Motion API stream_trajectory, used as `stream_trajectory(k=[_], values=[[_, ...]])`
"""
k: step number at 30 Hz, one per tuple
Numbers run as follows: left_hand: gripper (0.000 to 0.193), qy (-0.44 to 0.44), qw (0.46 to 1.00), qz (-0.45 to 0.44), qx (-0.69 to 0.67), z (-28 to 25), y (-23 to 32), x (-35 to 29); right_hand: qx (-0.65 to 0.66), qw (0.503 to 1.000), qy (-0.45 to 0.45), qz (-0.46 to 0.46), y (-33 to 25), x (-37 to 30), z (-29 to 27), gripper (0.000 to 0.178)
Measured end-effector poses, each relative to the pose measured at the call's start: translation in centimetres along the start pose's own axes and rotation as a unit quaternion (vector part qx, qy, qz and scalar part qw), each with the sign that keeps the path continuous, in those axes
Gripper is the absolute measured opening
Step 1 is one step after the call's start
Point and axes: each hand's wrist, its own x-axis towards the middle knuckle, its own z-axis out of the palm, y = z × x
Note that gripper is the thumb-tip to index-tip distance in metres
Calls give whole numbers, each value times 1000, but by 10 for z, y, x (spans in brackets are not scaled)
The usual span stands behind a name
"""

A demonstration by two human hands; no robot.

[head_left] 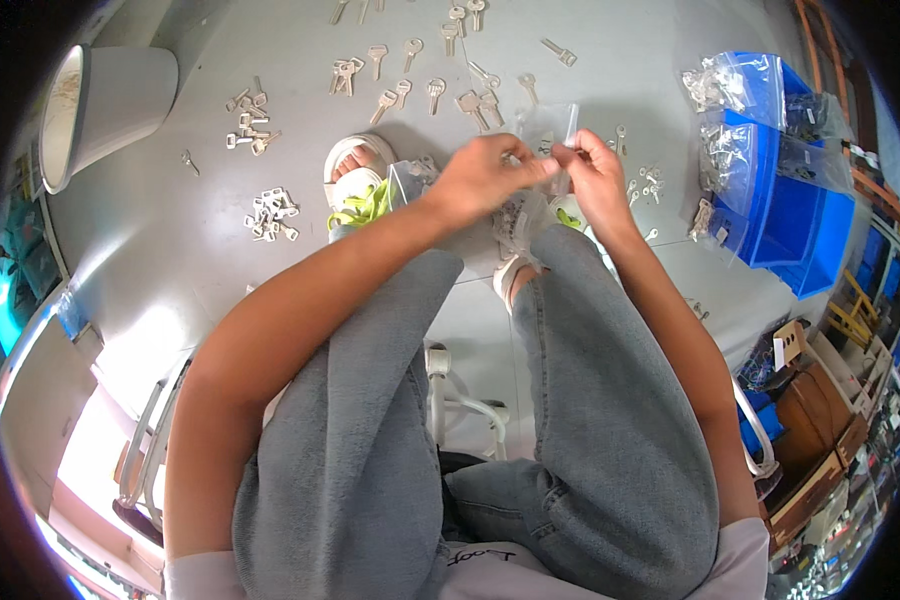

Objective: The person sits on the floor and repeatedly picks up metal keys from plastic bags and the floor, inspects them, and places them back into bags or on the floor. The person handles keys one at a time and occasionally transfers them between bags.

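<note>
My left hand (pixel 480 178) is a little blurred, fingers curled and thumb reaching toward my right hand, closed at the edge of a clear plastic bag (pixel 552 120). My right hand (pixel 596 182) pinches the same bag, thumb against fingers, just above my right knee. Below both hands hangs or rests clear plastic with small metal pieces (pixel 518 222) in it; whether it is part of the same bag I cannot tell. Another clear bag (pixel 412 180) stands by my left foot. Loose metal keys (pixel 436 96) lie spread on the grey floor beyond my hands.
Blue plastic bins (pixel 800 225) stand on the right, with clear bags of metal parts (pixel 727 155) over their edge. Key piles (pixel 271 214) lie on the left floor, and smaller keys (pixel 651 182) on the right. A white bin (pixel 120 105) lies or leans at the far left.
</note>
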Motion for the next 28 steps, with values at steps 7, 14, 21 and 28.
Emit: stream_trajectory(k=[7,14,21,28], values=[[33,36,947,134,289,18,-13,12,118,988,-22,101,7,-10,14,17],[24,52,953,110,277,8,-22,31,21,999,-35,2,20,-4,8,25],[23,-20,984,43,174,1,-22,37,-11,998,-51,35,13,-4,5,22],[19,-51,997,45,39,-3,-39,42,115,987,-100,52,12,0,0,20]])
